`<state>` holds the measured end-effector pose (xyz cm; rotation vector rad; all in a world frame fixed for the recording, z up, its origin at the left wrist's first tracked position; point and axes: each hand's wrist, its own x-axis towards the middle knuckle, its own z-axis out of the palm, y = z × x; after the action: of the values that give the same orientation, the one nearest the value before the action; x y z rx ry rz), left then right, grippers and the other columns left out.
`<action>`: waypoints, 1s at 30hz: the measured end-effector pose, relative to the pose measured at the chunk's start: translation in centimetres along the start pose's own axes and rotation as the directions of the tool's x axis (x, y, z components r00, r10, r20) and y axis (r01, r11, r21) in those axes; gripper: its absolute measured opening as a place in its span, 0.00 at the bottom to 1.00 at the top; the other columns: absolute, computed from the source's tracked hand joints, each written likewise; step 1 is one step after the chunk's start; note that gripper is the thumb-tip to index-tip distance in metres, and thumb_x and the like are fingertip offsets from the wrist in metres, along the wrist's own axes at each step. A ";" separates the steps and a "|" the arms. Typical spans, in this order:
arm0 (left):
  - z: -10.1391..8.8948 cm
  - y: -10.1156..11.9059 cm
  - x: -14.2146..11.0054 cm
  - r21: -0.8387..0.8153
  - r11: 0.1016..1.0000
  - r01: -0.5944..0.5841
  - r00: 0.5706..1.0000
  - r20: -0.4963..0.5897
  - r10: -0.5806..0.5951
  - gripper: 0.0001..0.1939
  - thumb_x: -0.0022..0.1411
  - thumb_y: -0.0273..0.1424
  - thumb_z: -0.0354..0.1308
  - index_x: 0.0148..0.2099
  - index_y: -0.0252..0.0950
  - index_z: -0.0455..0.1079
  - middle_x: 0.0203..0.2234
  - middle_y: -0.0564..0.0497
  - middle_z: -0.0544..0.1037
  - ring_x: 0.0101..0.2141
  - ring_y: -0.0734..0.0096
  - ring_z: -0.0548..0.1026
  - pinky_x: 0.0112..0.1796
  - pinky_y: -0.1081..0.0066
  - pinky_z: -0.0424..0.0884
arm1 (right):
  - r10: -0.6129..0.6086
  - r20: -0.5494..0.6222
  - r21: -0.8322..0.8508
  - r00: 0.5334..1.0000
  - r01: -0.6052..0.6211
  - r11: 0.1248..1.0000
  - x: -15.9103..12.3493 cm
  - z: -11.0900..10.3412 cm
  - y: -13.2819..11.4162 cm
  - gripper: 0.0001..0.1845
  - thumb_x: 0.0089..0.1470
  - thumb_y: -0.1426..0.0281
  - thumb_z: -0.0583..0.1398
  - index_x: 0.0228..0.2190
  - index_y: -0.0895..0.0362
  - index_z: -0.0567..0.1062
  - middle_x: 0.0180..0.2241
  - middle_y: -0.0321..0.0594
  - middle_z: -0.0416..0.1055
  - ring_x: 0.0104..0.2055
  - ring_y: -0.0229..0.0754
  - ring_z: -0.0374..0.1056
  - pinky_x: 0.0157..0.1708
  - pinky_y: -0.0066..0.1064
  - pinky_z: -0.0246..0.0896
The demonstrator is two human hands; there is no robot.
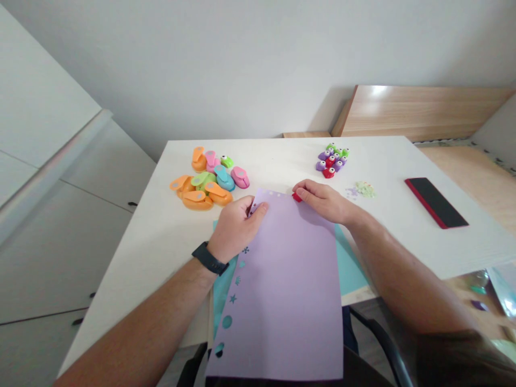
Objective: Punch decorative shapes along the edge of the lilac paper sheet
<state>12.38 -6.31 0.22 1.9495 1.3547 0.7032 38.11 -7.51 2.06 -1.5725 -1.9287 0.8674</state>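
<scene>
A large purple sheet (290,290) has a row of punched shapes down its left side and a few small holes along the far edge. My left hand (238,224), with a dark watch on its wrist, pinches the sheet's far left corner between thumb and fingers. At the far right corner my right hand (320,200) is closed around a small red craft punch (297,197), which sits on the paper's edge. Most of that punch is hidden by my fingers. Under the purple sheet lies a blue sheet (350,263).
Orange, pink, green and blue lever punches (197,200) cluster at the left back. Small red, purple and green punches (328,172) stand at the right back. Paper cut-outs (365,188) lie near my right forearm. A black-and-red case (437,201) rests farther right on the white table (278,161).
</scene>
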 end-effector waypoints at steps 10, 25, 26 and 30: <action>-0.1 0.4 -0.1 -0.018 1.000 0.016 1.000 0.004 -0.016 0.19 0.67 0.43 0.54 0.28 0.38 0.61 0.18 0.58 0.61 0.22 0.75 0.62 0.24 0.71 0.53 | 0.014 -0.001 -0.001 1.000 -0.014 1.000 0.0 -0.1 0.0 0.19 0.68 0.55 0.51 0.43 0.53 0.75 0.40 0.39 0.76 0.42 0.43 0.69 0.42 0.35 0.62; 0.0 0.1 0.0 0.001 1.000 0.006 1.000 0.014 -0.006 0.18 0.68 0.44 0.53 0.30 0.37 0.66 0.20 0.56 0.66 0.23 0.73 0.62 0.25 0.71 0.53 | 0.051 -0.016 0.012 0.999 -0.051 0.999 0.0 -0.2 0.2 0.18 0.67 0.55 0.52 0.40 0.52 0.75 0.39 0.38 0.76 0.41 0.43 0.68 0.40 0.34 0.62; 0.0 0.1 0.0 0.004 1.000 0.007 1.000 0.014 -0.007 0.18 0.68 0.44 0.53 0.30 0.37 0.65 0.20 0.56 0.66 0.23 0.73 0.62 0.25 0.71 0.53 | 0.053 -0.016 0.012 0.998 -0.053 0.999 0.0 -0.2 0.2 0.18 0.67 0.55 0.52 0.40 0.52 0.75 0.39 0.38 0.76 0.40 0.43 0.68 0.40 0.33 0.61; -0.1 0.2 0.0 0.007 1.000 -0.007 1.000 0.008 0.007 0.18 0.68 0.43 0.53 0.29 0.38 0.62 0.19 0.57 0.63 0.23 0.73 0.62 0.25 0.71 0.53 | 0.044 0.001 0.008 0.999 -0.044 0.999 0.0 -0.2 0.3 0.18 0.67 0.55 0.52 0.39 0.53 0.75 0.38 0.38 0.76 0.40 0.42 0.68 0.39 0.33 0.61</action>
<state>12.45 -6.30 0.41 1.9610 1.3482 0.6943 38.49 -7.46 1.96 -1.6157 -1.8952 0.8925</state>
